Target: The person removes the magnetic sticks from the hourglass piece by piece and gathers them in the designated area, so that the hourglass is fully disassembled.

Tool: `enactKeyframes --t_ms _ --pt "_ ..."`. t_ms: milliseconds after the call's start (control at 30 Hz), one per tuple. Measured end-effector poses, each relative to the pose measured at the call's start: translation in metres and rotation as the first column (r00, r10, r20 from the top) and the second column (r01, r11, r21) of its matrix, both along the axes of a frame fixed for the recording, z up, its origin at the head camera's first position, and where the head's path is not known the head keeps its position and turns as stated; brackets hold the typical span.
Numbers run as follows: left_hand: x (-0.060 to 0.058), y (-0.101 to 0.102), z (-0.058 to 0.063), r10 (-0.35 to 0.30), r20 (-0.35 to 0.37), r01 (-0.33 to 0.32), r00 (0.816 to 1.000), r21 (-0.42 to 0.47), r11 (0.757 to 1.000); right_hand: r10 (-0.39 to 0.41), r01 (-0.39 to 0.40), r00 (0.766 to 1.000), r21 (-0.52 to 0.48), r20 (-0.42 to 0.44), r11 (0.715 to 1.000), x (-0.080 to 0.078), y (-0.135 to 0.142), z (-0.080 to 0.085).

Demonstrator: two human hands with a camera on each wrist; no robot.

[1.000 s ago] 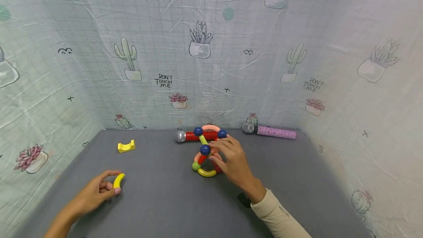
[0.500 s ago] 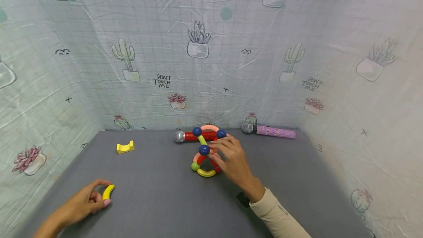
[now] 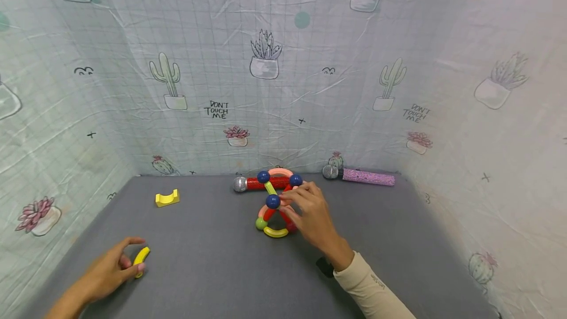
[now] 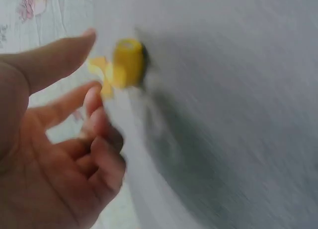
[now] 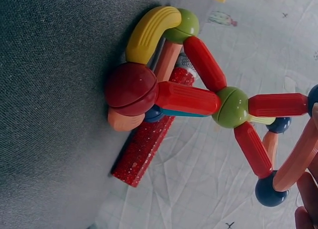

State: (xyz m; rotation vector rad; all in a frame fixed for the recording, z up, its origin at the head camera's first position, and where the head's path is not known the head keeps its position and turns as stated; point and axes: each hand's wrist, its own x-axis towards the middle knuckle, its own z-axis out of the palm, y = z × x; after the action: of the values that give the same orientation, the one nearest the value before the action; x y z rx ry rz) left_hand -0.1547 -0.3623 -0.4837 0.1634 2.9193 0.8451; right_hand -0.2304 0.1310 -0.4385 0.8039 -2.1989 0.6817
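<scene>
At the left of the head view, a yellow curved magnetic stick (image 3: 141, 256) lies on the grey tabletop. My left hand (image 3: 104, 272) is beside it, thumb and index finger spread; in the left wrist view the stick (image 4: 129, 64) sits past the fingertips, apart from them. In the middle stands a magnetic ball-and-stick model (image 3: 273, 201), with a lower ring, a green centre ball (image 5: 232, 107) and an upper ring with blue balls. My right hand (image 3: 312, 215) pinches a pink curved stick (image 5: 297, 157) of the upper ring. Its fingertips are partly cut off in the right wrist view.
A yellow notched block (image 3: 167, 198) lies at the back left. Behind the model is a red glitter microphone (image 3: 254, 183), partly hidden by it. A purple glitter microphone (image 3: 368, 176) lies at the back right, near the cactus-print cloth wall (image 3: 283, 102).
My left hand has moved left and toward me with the yellow curved stick, put it on the table and let go. The right hand and the model have stayed in place.
</scene>
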Motion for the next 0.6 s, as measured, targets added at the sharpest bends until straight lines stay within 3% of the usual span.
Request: enactKeyframes --t_ms 100,167,333,467,600 --pt "-0.005 0.019 0.011 0.037 -0.127 -0.044 0.991 -0.056 0.997 -0.005 0.005 1.0 -0.005 -0.008 1.0 0.0 0.0 -0.001" --pt "-0.008 0.038 0.019 0.033 -0.245 -0.051 0.969 -0.066 0.997 -0.015 0.015 1.0 -0.008 -0.008 1.0 -0.001 0.0 -0.001" --pt "-0.018 0.094 0.045 0.008 -0.42 -0.02 0.908 -0.023 1.0 -0.041 0.041 0.999 -0.012 0.004 0.999 0.0 -0.001 -0.002" --pt "-0.027 0.136 0.062 -0.026 -0.465 0.034 0.885 0.009 0.999 -0.048 0.048 0.999 -0.01 0.014 0.999 0.0 -0.001 -0.002" --pt "-0.034 0.171 0.071 -0.053 -0.476 0.082 0.878 0.041 0.996 -0.045 0.045 0.999 -0.012 0.013 0.999 0.0 -0.002 -0.003"
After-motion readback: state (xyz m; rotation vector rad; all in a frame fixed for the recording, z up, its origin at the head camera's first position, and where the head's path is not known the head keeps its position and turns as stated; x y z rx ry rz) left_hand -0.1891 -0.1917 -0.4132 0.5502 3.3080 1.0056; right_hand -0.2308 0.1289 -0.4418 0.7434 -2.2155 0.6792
